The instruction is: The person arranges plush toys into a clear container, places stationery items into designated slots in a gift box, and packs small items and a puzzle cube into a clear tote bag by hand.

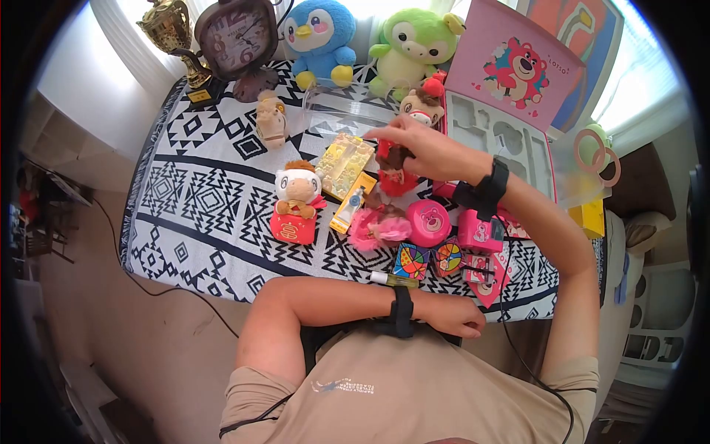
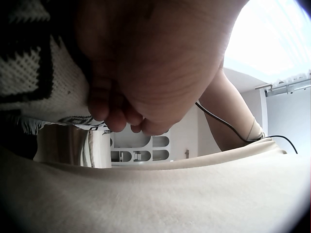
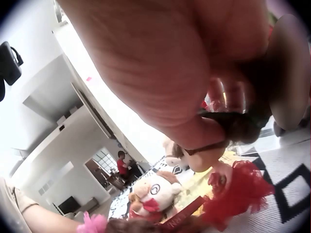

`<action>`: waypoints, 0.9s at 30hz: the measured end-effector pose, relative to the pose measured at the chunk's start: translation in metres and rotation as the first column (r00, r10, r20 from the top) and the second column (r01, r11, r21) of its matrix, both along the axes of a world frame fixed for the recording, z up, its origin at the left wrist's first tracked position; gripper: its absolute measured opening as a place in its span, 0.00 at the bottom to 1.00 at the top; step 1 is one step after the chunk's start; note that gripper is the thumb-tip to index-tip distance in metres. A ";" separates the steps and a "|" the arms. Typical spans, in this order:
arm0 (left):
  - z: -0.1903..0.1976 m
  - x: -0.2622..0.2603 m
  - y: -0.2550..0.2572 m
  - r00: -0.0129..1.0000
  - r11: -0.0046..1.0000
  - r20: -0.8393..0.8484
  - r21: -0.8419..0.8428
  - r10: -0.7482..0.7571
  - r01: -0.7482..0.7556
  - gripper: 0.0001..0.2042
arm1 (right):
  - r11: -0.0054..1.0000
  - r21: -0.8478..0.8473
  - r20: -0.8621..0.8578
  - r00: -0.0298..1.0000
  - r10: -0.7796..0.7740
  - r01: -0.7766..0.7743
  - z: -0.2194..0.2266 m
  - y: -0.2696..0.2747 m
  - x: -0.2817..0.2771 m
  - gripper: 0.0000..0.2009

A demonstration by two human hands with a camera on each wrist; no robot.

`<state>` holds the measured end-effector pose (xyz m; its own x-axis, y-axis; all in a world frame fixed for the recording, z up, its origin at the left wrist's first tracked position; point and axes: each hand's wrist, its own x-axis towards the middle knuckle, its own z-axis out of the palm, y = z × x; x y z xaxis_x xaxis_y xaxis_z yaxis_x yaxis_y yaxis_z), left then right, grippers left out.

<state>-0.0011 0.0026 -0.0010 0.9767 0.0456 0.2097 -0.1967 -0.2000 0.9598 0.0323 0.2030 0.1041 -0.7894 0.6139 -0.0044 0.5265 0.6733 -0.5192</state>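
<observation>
gripping the red-dressed doll [image 1: 394, 169] by its dark hair, just above the cloth, the right hand [image 1: 421, 150] should lift straight, clear of the yellow box [image 1: 344, 163] beside it, while the left hand [image 1: 455, 317] rests loosely curled, empty, at the table edge [image 1: 222, 285].

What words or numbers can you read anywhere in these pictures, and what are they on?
"LOTSO", roughly: small letters on the pink box lid, beside the bear picture; only just readable.
Clock: numerals ring the face, too small to read.
Shirt: a small white logo with lettering, blurred.
Red base of the cow toy: a gold sign, not readable.
Red strip in the right wrist view: gold letters, blurred.
Nothing else readable.
</observation>
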 end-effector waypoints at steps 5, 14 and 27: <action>0.001 -0.001 0.000 1.000 1.000 -0.015 -0.002 -0.009 0.009 0.13 | 0.997 0.051 0.200 0.979 0.043 -0.054 0.012 -0.007 -0.002 0.17; -0.001 0.001 0.000 1.000 1.000 0.006 0.002 -0.002 0.002 0.13 | 0.943 0.331 -0.229 0.966 0.116 -0.035 0.059 0.054 -0.029 0.14; -0.005 0.002 -0.001 1.000 1.000 0.021 -0.006 0.011 -0.011 0.14 | 0.992 -0.037 -0.052 0.991 0.122 -0.124 0.010 0.098 -0.038 0.11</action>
<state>0.0009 0.0015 -0.0064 0.9715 0.0575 0.2299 -0.2147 -0.1971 0.9566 -0.0062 0.3013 0.1141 -0.8588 0.5122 0.0144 0.4136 0.7096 -0.5705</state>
